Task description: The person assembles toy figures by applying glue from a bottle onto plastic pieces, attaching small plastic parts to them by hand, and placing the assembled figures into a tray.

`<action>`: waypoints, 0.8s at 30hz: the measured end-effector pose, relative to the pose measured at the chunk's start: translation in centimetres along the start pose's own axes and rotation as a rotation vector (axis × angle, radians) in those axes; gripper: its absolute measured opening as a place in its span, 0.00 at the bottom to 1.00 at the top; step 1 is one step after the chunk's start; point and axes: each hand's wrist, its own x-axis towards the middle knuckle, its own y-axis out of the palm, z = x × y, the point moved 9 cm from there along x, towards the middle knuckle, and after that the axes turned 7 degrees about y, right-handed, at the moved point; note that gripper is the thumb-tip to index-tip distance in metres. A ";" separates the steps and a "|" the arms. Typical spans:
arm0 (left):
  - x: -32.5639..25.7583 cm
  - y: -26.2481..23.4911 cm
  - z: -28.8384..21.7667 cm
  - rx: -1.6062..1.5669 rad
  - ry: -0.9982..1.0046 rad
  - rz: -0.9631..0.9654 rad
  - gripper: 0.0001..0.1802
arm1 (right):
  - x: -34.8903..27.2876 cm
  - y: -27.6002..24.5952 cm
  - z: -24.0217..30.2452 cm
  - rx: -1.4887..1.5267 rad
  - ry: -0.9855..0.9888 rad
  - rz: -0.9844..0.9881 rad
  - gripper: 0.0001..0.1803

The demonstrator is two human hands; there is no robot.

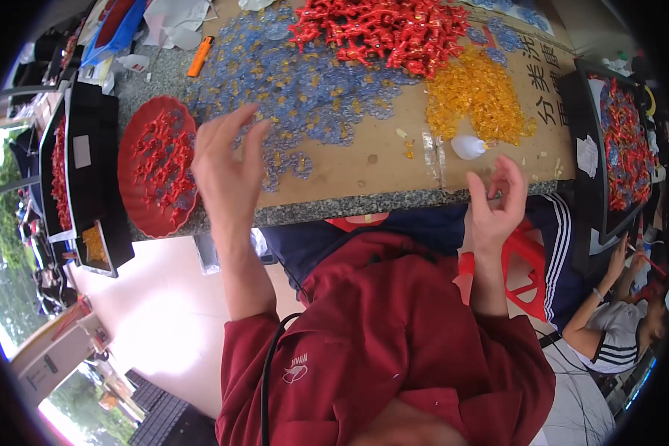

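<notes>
My left hand (229,160) hovers at the table's front edge, between a red fluted dish (131,167) and the spread of clear blue plastic pieces (316,89). Its thumb and fingers are apart, and nothing shows between them. Red figure-like plastic pieces (163,160) lie in the dish. Over the front edge on the right, my right hand (498,204) has its fingers loosely curled and the thumb apart, with nothing visible in it. Just beyond that hand lies a small white bottle with a pointed tip (468,147), beside a heap of amber plastic pieces (476,97).
A large pile of red pieces (383,33) sits at the back. An orange cutter-like tool (201,56) lies at the far left. Black bins (97,149) stand left of the table; a black tray (591,149) stands right. Another person (609,327) works at far right.
</notes>
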 end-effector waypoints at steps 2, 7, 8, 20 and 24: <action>3.0 4.1 -3.0 -0.091 0.158 0.033 0.09 | 0.8 1.2 1.2 -0.169 -0.031 0.052 0.22; 7.1 11.8 -2.8 0.033 0.184 0.160 0.12 | 1.7 3.4 0.5 -0.229 -0.041 0.137 0.20; 7.2 12.1 -3.0 0.031 0.193 0.162 0.12 | 1.7 3.5 0.6 -0.227 -0.090 0.146 0.19; 6.2 11.7 -1.3 -0.365 -0.178 0.224 0.20 | 1.8 2.8 2.1 0.137 -0.282 0.152 0.18; 2.5 9.4 -2.2 -1.068 -0.378 0.145 0.17 | 0.6 4.2 1.4 0.405 -0.036 0.336 0.20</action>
